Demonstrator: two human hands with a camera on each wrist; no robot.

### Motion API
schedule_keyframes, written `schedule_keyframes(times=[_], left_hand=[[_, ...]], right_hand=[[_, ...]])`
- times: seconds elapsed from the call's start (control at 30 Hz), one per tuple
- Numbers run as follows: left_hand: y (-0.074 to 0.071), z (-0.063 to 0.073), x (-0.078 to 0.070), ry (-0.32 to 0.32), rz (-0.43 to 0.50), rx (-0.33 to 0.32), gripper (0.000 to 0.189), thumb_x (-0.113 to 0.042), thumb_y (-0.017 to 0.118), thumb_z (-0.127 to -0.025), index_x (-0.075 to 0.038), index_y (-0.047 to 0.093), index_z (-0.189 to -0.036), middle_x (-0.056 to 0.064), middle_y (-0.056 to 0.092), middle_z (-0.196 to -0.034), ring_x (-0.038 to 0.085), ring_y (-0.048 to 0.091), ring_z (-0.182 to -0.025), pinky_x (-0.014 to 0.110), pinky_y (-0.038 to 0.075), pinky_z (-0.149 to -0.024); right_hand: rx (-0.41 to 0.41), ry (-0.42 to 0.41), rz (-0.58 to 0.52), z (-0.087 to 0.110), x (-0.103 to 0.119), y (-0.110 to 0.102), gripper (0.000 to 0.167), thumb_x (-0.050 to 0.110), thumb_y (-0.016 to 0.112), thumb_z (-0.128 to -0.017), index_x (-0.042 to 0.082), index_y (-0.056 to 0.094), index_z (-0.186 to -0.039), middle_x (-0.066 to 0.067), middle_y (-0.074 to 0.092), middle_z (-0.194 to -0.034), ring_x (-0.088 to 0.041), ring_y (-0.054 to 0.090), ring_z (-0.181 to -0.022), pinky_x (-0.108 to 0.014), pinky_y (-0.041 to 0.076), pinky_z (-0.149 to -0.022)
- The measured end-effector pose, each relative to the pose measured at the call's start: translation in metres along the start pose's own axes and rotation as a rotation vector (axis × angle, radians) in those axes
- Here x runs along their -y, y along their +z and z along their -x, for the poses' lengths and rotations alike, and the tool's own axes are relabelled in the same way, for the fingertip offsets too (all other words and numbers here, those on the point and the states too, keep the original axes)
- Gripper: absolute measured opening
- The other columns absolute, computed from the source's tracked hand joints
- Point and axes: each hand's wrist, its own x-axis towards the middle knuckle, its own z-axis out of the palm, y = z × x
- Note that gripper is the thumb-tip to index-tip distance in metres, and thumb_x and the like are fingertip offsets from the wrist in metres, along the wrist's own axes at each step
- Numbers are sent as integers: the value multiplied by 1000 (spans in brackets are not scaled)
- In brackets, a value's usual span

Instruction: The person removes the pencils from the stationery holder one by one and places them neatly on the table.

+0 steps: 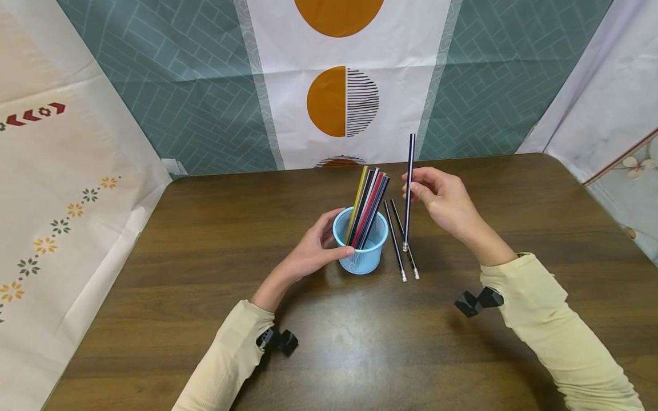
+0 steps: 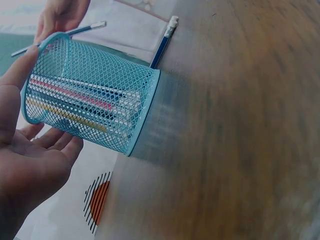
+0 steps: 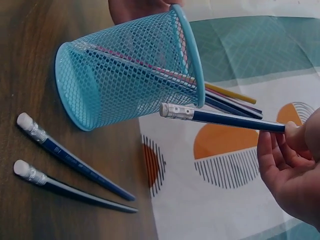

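Observation:
A light blue mesh pencil cup stands upright on the table, holding several pencils in yellow, black, white, red and dark blue that lean to the right. My left hand grips the cup from its left side, thumb at the near rim and fingers around the far side. To the right of the cup, my right hand pinches a dark blue pencil with white stripes between thumb and fingers. That pencil hangs nearly vertical, its white eraser end down, above two dark pencils lying on the table.
The brown wooden table meets a teal and white patterned cloth at its back edge. Pale cloths hang on the left and right sides. A small black device is strapped to each sleeve.

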Motion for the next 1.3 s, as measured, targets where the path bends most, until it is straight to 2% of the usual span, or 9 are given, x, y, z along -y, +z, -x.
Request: schedule_keyframes(times=[0.33, 0.53, 0.83, 0.97, 1.13, 1.3], left_hand=[[0, -1, 0, 4, 3, 1, 74, 2, 71, -85, -4, 31, -146, 17, 42, -143, 27, 44, -130, 37, 36, -107], [0, -1, 0, 3, 12, 3, 75, 0, 72, -85, -4, 31, -147, 17, 42, -142, 27, 44, -130, 36, 36, -107], [0, 1, 0, 7, 8, 5, 76, 0, 73, -84, -4, 31, -147, 16, 42, -143, 27, 44, -130, 36, 36, -107], [0, 1, -1, 1, 0, 0, 75, 2, 72, -84, -5, 31, -147, 16, 42, -143, 27, 44, -129, 35, 36, -107], [-1, 0, 0, 0, -1, 3, 75, 2, 72, -84, -5, 31, -147, 16, 42, -143, 27, 44, -130, 35, 36, -107], [-1, 0, 1, 3, 8, 7, 75, 2, 72, -84, -5, 31, -146, 17, 42, -142, 27, 44, -130, 36, 35, -108]], right_hand=[[30, -13, 10, -1, -9, 2, 21, -2, 53, -97, -7, 62, -115, -25, 66, -99, -28, 60, -82, -16, 48, -71], [63, 21, 30, 0, -14, 2, 20, -3, 54, -96, -8, 63, -114, -25, 66, -97, -21, 61, -79, -16, 48, -69], [132, 101, 91, 1, -20, 2, 21, 2, 54, -98, -8, 61, -115, -19, 65, -98, -25, 57, -84, -26, 49, -73], [135, 121, 85, 1, -24, 3, 23, 3, 52, -99, -9, 59, -117, -20, 64, -99, -31, 58, -86, -28, 50, -73], [116, 127, 70, 1, -29, 5, 23, 1, 51, -99, -12, 59, -116, -24, 65, -99, -32, 60, -85, -20, 49, -69], [111, 126, 89, 2, -34, 6, 23, 1, 52, -98, -12, 59, -116, -24, 65, -99, -30, 61, -84, -30, 53, -73]])
